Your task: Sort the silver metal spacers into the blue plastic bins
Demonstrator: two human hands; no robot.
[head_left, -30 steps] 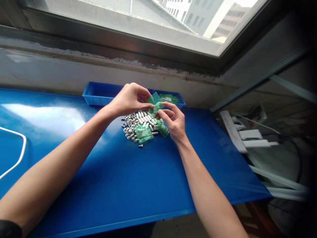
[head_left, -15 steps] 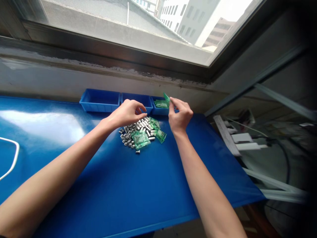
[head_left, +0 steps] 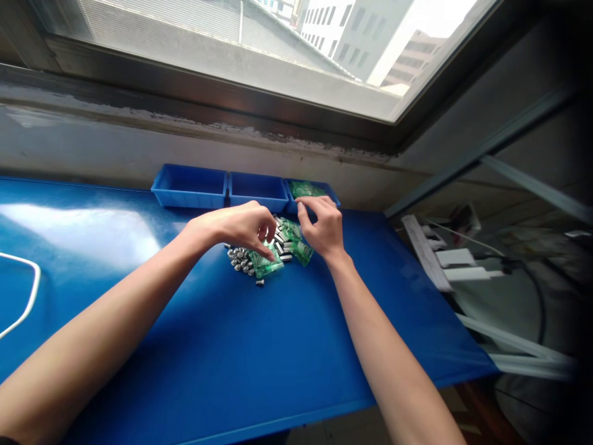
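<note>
My left hand (head_left: 252, 224) hovers over the pile with thumb and fingers apart, holding nothing. Its thumb is just above or touching a green plastic packet (head_left: 266, 264); which, I cannot tell. Around that packet lie shiny metal cylinders (head_left: 283, 250) and round-headed metal pieces (head_left: 241, 259), partly hidden by the hand. My right hand (head_left: 324, 225) is bent, slightly open and without anything visible in it, in front of the right blue bin (head_left: 334, 196). Green packets (head_left: 306, 188) lie in that bin. Two more green packets (head_left: 302, 252) rest at the pile's right side.
Left of the right bin stand a middle blue bin (head_left: 257, 191) and a left blue bin (head_left: 189, 185), along the wall below the window. A single metal piece (head_left: 260, 282) lies in front of the pile. A white cable (head_left: 34, 287) curves over the blue table (head_left: 241, 364) at left.
My right hand has let go of a green packet at the right bin and moved left and down toward the pile. My left hand has lowered over the front packet.
</note>
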